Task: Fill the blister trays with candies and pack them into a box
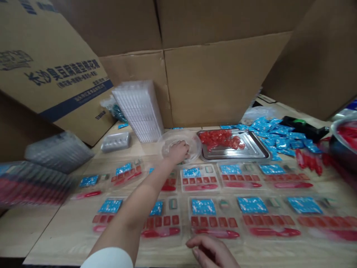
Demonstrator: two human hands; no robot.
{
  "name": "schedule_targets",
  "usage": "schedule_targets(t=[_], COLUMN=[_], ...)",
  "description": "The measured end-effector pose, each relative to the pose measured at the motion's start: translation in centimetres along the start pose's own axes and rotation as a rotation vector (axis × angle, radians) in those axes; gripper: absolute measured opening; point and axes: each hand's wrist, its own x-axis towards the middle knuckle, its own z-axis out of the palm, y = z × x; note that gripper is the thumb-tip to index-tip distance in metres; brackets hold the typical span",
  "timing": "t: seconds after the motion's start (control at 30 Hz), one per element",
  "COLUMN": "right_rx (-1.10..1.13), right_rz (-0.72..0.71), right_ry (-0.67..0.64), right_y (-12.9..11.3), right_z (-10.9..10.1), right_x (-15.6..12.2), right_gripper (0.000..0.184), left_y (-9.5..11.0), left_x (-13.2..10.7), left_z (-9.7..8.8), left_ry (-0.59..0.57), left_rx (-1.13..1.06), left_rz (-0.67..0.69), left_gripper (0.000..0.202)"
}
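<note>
My left hand (180,150) reaches across the table into a clear round plastic bowl (164,143). Its fingers point down and bend together among small items at the bottom, too blurred to name. My right hand (213,251) rests low at the front edge, loosely curled, thumb and forefinger slightly apart, with nothing visible between them. Just beyond it lies a clear tray (214,234) holding a blue packet (203,207), several red-brown pieces and a red wrapped item. Similar filled trays stand in two rows, including another tray (199,187) below the bowl.
A metal tray (262,152) with red packets (217,139) stands right of the bowl. Blue packets (279,134) are heaped farther right, near a metal basin (338,134). Stacked clear trays (139,111) stand behind, filled trays (33,186) at left. Cardboard (209,82) walls the back.
</note>
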Motion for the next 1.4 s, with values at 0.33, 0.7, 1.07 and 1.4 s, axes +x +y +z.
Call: schedule_targets(t=[0.33, 0.7, 1.07, 1.4], right_rx=[0.311, 0.776, 0.7, 0.258], right_rz=[-0.071, -0.085, 0.078, -0.01], right_ry=[0.059, 0.339, 0.32, 0.656], right_y=[-3.5, -4.8, -3.4, -0.2], right_z=[-6.0, -8.3, -5.4, -10.3], right_x=[-0.5, 2.1, -1.5, -3.8], right_gripper=[0.027, 0.027, 0.043, 0.025], left_y=[1.1, 8.6, 13.5, 8.1], left_x=[-4.4, -16.4, -16.7, -14.2], left_z=[-6.0, -6.7, -3.8, -4.4], left_ry=[0.241, 0.558, 0.202, -0.247], left_rx=[0.184, -0.134, -1.6, -0.681], left_rz=[0.119, 0.269, -0.716, -0.22], left_gripper=[0.016, 0.031, 0.047, 0.027])
